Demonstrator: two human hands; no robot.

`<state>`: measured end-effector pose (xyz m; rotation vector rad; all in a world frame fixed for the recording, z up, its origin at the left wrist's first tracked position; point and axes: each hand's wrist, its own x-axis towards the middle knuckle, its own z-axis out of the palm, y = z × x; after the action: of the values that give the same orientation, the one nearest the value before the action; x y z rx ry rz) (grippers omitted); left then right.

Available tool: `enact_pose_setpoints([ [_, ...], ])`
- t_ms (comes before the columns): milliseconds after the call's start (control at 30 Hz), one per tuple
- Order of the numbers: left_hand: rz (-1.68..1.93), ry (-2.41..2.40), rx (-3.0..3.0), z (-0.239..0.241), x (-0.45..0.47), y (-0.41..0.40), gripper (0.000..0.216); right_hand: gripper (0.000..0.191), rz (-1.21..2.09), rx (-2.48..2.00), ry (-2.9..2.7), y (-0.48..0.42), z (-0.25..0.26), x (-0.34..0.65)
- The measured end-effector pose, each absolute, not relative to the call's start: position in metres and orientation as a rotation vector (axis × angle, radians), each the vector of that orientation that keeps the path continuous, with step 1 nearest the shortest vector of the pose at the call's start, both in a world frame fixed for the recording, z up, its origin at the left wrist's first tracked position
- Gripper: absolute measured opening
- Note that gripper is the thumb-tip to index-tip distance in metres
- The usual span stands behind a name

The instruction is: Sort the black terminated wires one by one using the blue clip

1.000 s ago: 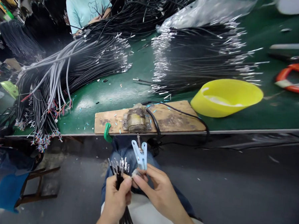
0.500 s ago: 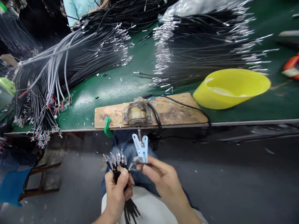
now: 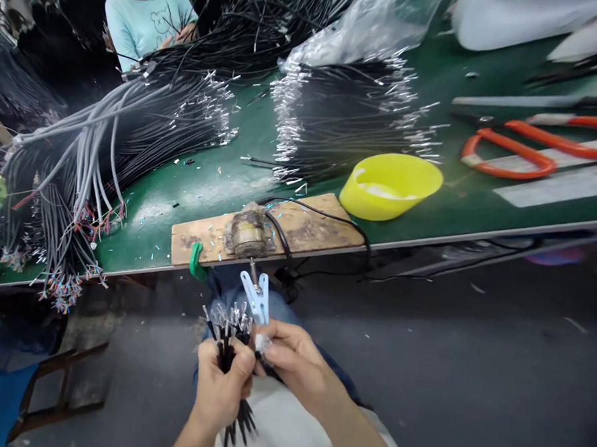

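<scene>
My left hand (image 3: 224,380) is wrapped round a bundle of black cables (image 3: 240,424), whose silvery stripped ends (image 3: 231,319) fan out above the fist. Close on its right, my right hand (image 3: 296,363) has thumb and fingers pinched together around something small and whitish (image 3: 262,343), too blurred to name. Just above those fingertips is a light blue plastic clothes peg (image 3: 257,298). It sits at the end of the shaft of a small, grimy motor (image 3: 249,231), which is fixed on a wooden board (image 3: 318,224). Whether my right fingers touch the peg is unclear.
Piles of black cables (image 3: 349,113) and grey cables (image 3: 99,153) lie on the green table (image 3: 205,185). A yellow cup (image 3: 384,204) and orange-handled scissors (image 3: 512,155) are to the right. A green clamp (image 3: 195,261) grips the board. Across the table sits a person (image 3: 149,22).
The view has swung right, bringing the scissors fully in. My right hand has come down and closer to the left hand, below the peg. The left hand still grips the cables.
</scene>
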<state>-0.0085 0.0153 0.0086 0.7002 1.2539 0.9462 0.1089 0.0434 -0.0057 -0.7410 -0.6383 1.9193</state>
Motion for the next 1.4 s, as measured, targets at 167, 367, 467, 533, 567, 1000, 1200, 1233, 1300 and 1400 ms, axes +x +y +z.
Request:
enact_pose_setpoints([
  [167,0.927,1.266,0.675,0.010,-0.003,0.015,0.054,0.027,1.564,-0.915,-0.809,0.044,-0.007,0.115],
  [367,0.935,1.297,0.610,0.012,0.001,0.013,0.056,0.023,1.459,-0.873,-1.110,0.044,-0.002,0.114],
  [467,0.960,1.308,0.603,0.012,0.008,0.010,0.056,0.029,1.489,-0.848,-1.010,0.042,0.000,0.108],
  [533,0.990,1.326,0.603,0.010,0.013,0.009,0.055,0.027,1.391,-0.894,-0.984,0.039,0.002,0.104],
  [567,1.007,1.337,0.604,0.009,0.015,0.008,0.056,0.025,1.292,-0.930,-1.004,0.038,0.003,0.104],
  [1000,1.081,1.316,0.930,0.035,-0.012,0.025,0.029,0.033,2.126,-0.675,-0.696,0.064,0.010,0.117],
  [1200,1.144,1.364,0.932,0.047,-0.010,0.027,0.023,0.035,1.817,-0.811,-0.639,0.093,0.016,0.117],
  [1233,1.163,1.366,0.909,0.050,-0.009,0.029,0.024,0.038,1.824,-0.780,-0.641,0.095,0.017,0.114],
  [1300,1.187,1.357,0.863,0.054,-0.008,0.034,0.025,0.046,1.886,-0.703,-0.627,0.097,0.020,0.105],
  [1400,1.185,1.345,0.858,0.055,-0.005,0.040,0.026,0.049,1.931,-0.639,-0.534,0.099,0.023,0.095],
])
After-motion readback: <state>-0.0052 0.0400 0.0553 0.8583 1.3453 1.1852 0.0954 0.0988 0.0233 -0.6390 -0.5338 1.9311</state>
